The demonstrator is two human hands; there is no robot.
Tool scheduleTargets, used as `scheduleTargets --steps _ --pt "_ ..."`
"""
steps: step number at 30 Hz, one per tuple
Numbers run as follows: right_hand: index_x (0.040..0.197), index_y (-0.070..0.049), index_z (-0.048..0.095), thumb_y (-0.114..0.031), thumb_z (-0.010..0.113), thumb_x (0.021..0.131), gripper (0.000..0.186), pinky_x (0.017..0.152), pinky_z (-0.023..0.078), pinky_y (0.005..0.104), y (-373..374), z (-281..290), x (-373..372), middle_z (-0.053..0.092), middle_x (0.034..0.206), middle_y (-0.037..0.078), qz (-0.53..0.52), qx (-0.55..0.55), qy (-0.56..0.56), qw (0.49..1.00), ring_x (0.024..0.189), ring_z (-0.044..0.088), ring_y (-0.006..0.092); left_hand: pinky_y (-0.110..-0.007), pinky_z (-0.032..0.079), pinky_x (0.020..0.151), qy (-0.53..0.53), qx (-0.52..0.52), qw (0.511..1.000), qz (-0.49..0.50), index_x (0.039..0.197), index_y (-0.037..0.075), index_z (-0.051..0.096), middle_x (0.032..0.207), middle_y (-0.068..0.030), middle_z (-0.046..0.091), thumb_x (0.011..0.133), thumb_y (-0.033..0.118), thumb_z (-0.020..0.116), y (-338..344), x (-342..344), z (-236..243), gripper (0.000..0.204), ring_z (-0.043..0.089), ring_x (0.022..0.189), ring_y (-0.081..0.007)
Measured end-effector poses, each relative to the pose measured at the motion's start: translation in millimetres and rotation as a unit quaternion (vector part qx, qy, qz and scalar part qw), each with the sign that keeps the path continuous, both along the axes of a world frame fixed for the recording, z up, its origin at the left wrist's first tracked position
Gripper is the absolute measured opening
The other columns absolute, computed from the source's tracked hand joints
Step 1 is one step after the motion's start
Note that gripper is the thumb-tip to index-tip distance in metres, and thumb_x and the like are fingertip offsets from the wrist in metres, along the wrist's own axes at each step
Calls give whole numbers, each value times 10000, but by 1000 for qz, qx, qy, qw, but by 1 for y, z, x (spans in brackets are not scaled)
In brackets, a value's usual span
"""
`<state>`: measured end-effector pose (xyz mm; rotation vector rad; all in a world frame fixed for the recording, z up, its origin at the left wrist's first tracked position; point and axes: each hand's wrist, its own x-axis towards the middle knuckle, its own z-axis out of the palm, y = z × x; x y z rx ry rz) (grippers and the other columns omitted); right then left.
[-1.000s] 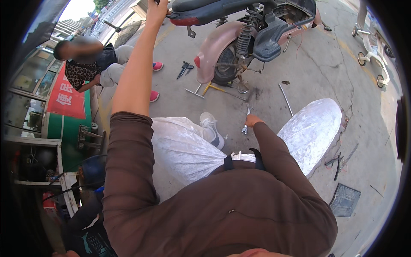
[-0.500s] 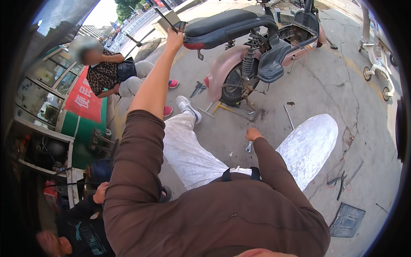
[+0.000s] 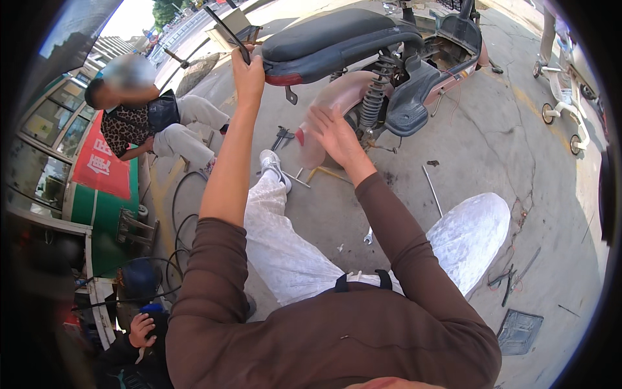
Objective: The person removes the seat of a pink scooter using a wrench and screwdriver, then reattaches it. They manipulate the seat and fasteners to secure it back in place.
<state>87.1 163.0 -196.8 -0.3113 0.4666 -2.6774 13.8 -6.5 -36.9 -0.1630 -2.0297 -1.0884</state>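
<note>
A pink electric scooter (image 3: 335, 94) with a black seat (image 3: 334, 32) stands in front of me, its rear end nearest. High at its tail, my left hand (image 3: 249, 76) is closed round a thin black bar (image 3: 223, 27). My right hand (image 3: 337, 137) reaches to the pink rear fender, fingers stretched out and slightly blurred; whether they touch it I cannot tell. That hand and forearm hide most of the rear wheel. A coil shock absorber (image 3: 373, 97) shows just right of the hand. A small silver wrench (image 3: 368, 236) lies on the ground between my legs.
Around the scooter lie a yellow-handled tool (image 3: 317, 174), a dark hand tool (image 3: 282, 136) and a long metal rod (image 3: 432, 191). Cutters (image 3: 507, 285) and a dark flat panel (image 3: 520, 332) are at right. One person (image 3: 139, 120) sits at left, another (image 3: 142, 330) lower left.
My right hand has risen from beside the wrench on the ground to the rear fender, its fingers now extended. My left hand keeps its hold on the bar. The view has shifted slightly.
</note>
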Motion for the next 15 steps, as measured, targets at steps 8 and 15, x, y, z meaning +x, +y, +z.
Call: scheduleTargets --steps 8,15 --pt "1326 39 358 -425 529 939 629 1169 208 503 -19 60 -52 373 1411 141 0 -206 -63 977 1359 307 317 -348 447 766 79 -7 997 -7 1067 -8 511 882 -131 562 819 51 524 -1 -4 -11 255 546 778 -234" --pt "1376 137 250 -211 435 984 555 1174 183 517 5 69 -43 218 1479 303 38 -208 -82 974 1404 203 404 -264 481 703 19 194 961 -199 1185 12 487 964 -54 582 869 146 676 -5 -2 -27 392 573 841 -132"
